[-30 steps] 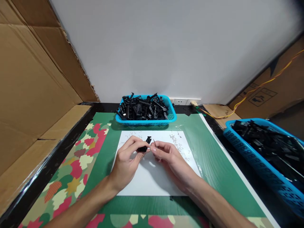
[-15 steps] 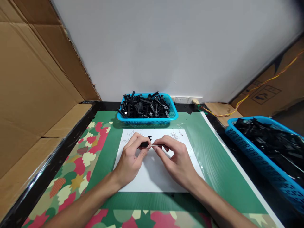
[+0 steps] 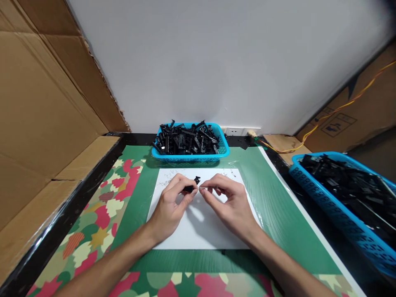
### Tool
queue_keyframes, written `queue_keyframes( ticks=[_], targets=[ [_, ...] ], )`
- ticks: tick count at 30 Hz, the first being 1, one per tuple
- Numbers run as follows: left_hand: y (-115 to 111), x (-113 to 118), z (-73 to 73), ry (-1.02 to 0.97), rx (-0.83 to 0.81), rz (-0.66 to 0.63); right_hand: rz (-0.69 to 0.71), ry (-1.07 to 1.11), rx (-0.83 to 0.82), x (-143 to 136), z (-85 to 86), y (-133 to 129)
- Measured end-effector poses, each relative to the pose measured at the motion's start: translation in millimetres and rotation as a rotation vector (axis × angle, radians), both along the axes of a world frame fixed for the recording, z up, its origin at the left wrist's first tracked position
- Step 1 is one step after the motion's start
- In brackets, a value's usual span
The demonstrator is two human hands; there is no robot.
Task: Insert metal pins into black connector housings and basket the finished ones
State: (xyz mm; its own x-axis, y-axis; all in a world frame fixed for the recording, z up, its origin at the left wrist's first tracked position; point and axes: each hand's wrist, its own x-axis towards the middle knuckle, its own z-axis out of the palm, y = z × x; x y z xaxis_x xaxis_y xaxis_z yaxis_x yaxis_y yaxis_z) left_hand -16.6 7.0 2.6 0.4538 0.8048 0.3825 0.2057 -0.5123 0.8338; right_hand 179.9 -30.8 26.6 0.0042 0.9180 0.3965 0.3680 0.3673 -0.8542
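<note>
The tabletop is carrying nearly everything, its green covering showing glare. On the right, a long blue basket is standing with dark parts piling inside. A white sheet is lying under the hands; since nothing visible is weighing down its near edge, a dragging wrist could be shifting it and scattering whatever is resting there. Beyond it, a smaller blue basket is holding black pieces, some poking above the rim, so a knock could be sending one over.

The left hand is pinching a black part above the sheet's middle, fingers covering much of it; a loose grip could be letting it twist under sideways pressure. The right hand is pinching a thin metal piece between thumb and fingers, its tip pointing towards the left fingertips. Whether that tip is touching the part, I cannot tell. Slipping there could be pricking a finger or bending the metal. Smallest of all, fine wire-like bits are lying loose near the far left of the sheet, where a brushing knuckle could be spreading them.
</note>
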Motion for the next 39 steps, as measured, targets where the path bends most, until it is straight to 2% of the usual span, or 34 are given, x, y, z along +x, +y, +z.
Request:
queue_keyframes(
  ticks=[5, 9, 12, 18, 22, 25, 31, 39],
  targets=[
    [0.6, 0.0, -0.4, -0.069, -0.065, 0.007, -0.037, 0.014, 0.061, 2.1, -0.2, -1.0],
    [0.5, 0.8, -1.8, -0.143, -0.196, -0.033, -0.089, -0.003, 0.170, -0.2, 0.8, -4.0],
    [-0.3, 1.9, -2.0, -0.188, -0.219, -0.060, -0.087, -0.029, 0.225, -2.8, 0.7, -5.3],
    [-1.9, 0.2, -3.4, -0.197, -0.025, -0.007, -0.080, 0.008, 0.234, 0.7, -2.0, -6.7],
    [-3.8, -2.4, -7.2, -0.175, 0.144, 0.048, -0.010, 0.046, 0.257, 3.3, 0.8, -6.8],
    [-4.8, -2.9, -10.0, -0.210, 0.209, 0.100, 0.036, 0.046, 0.294, 2.0, 3.7, -6.5],
    [-2.2, -3.5, -6.4, -0.202, 0.385, 0.045, 0.056, -0.064, 0.358, 1.3, 8.1, -8.6],
    [-2.5, -4.3, 0.0, -0.143, 0.494, 0.041, 0.099, -0.129, 0.388, 7.1, 9.2, -8.8]
  ],
)
